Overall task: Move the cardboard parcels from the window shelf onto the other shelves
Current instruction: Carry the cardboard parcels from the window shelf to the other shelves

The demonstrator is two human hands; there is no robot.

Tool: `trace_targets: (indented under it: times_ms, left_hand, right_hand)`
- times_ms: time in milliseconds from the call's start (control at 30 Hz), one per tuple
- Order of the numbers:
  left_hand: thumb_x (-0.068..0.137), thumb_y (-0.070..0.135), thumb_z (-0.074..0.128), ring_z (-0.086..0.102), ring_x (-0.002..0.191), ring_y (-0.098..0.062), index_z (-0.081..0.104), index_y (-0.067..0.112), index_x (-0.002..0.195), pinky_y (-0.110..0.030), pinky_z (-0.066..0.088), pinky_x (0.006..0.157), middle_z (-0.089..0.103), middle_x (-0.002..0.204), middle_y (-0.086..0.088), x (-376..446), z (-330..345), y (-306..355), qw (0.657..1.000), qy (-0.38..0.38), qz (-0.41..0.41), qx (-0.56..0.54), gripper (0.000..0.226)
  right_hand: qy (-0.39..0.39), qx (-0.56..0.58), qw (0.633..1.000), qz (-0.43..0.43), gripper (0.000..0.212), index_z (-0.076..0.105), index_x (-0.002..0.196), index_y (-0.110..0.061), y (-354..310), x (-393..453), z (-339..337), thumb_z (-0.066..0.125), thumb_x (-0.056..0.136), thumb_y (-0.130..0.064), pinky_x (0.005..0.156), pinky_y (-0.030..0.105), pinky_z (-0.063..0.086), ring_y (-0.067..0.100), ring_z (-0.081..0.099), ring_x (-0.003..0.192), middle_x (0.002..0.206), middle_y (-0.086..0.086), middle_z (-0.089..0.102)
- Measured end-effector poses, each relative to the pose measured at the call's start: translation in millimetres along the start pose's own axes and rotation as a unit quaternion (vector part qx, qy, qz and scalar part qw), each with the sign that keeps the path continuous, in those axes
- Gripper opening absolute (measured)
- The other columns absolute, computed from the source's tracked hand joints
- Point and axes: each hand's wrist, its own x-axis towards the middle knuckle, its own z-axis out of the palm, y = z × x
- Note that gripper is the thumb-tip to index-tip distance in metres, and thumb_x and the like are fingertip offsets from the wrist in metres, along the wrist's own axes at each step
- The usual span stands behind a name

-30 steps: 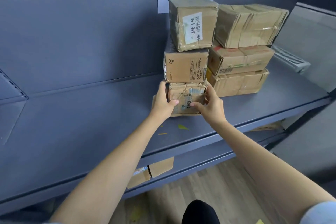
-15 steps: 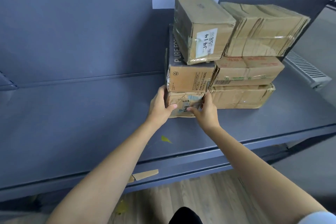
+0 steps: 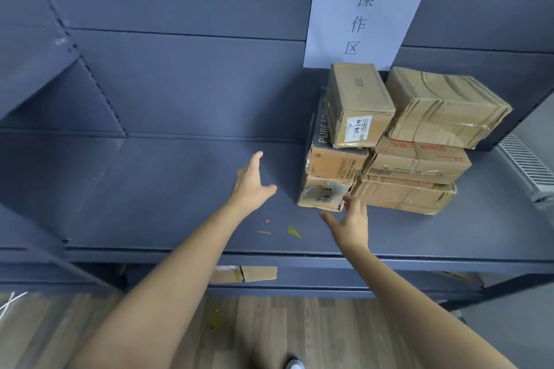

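A: Where are the parcels?

B: Right of centre in the frame, six of them in two stacks on the grey shelf (image 3: 180, 189). The left stack has a small bottom parcel (image 3: 325, 193), a dark-topped box (image 3: 334, 163) printed "PURE FOCUS" over it, and a labelled parcel (image 3: 356, 105) on top. The right stack has a flat bottom parcel (image 3: 404, 195), a middle parcel (image 3: 419, 162) with red print, and a taped top parcel (image 3: 443, 105).

A: And the hands?

B: Both hold nothing. The left hand (image 3: 251, 183) hovers left of the stacks with fingers spread wide, well apart from the small bottom parcel. The right hand (image 3: 352, 222) is also spread, its fingertips (image 3: 347, 199) right at that parcel's lower right corner; I cannot tell whether they touch it.

A: Anything hard to read?

B: The small parcel's label is blurred. The paper sign (image 3: 368, 6) on the back panel is cut off at the top edge, and the parcels hide its lower edge. Under the shelf, cardboard pieces (image 3: 245, 274) show only partly. A shoe (image 3: 295, 364) is cropped at the bottom edge. Yellow scraps (image 3: 293, 231) lie on the shelf between the arms.
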Motion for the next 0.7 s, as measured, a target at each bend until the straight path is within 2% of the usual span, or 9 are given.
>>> trace_targets:
  times_ms: [100,233,333,433,700]
  left_hand:
    - [0.087,0.015,0.060,0.019,0.140,-0.022,0.022,0.015,0.146,-0.031,0.025,0.106,0.029,0.149,-0.006,-22.2,-34.0,-0.4,0.998,0.020,0.034,0.043,0.070]
    - [0.088,0.018,0.060,0.009,0.144,-0.022,0.027,0.009,0.146,-0.031,0.014,0.114,0.025,0.154,-0.005,-51.7,-86.1,-14.8,0.991,0.060,0.066,0.096,0.067]
    - [0.089,0.022,0.060,0.008,0.145,-0.021,0.027,0.012,0.147,-0.032,0.013,0.114,0.023,0.155,-0.003,-78.9,-125.7,-34.1,0.987,0.094,0.061,0.112,0.067]
    - [0.089,0.025,0.060,0.008,0.144,-0.022,0.027,0.014,0.147,-0.034,0.014,0.116,0.022,0.155,-0.004,-109.3,-165.6,-57.7,0.983,0.123,0.048,0.130,0.068]
    - [0.090,0.019,0.059,0.023,0.139,-0.023,0.035,0.009,0.142,-0.030,0.018,0.113,0.035,0.149,-0.006,-200.3,-265.1,-114.2,0.962,0.228,0.044,0.144,0.058]
  right_hand:
    - [-0.010,-0.019,0.999,-0.032,0.046,0.054,0.123,-0.006,-35.0,-21.3,6.7,0.066,0.087,-0.033,0.092,0.034,0.042,0.026,0.050,0.118,0.127,0.010,0.054]
    - [-0.054,-0.031,0.991,-0.118,0.056,0.047,0.135,-0.009,-92.9,-51.7,25.4,0.062,0.089,-0.037,0.100,0.033,0.037,0.024,0.043,0.129,0.140,0.007,0.047]
    - [-0.088,-0.036,0.977,-0.190,0.064,0.038,0.142,-0.010,-136.9,-76.2,44.6,0.061,0.089,-0.037,0.108,0.032,0.030,0.022,0.033,0.138,0.149,0.007,0.038]
    - [-0.120,-0.052,0.956,-0.264,0.066,0.034,0.145,-0.010,-177.7,-104.1,66.6,0.060,0.090,-0.037,0.110,0.029,0.026,0.020,0.028,0.141,0.152,0.006,0.033]
    - [-0.209,-0.042,0.872,-0.440,0.069,0.031,0.147,-0.013,-270.7,-190.4,124.5,0.062,0.089,-0.035,0.113,0.028,0.024,0.018,0.026,0.142,0.153,0.005,0.033]
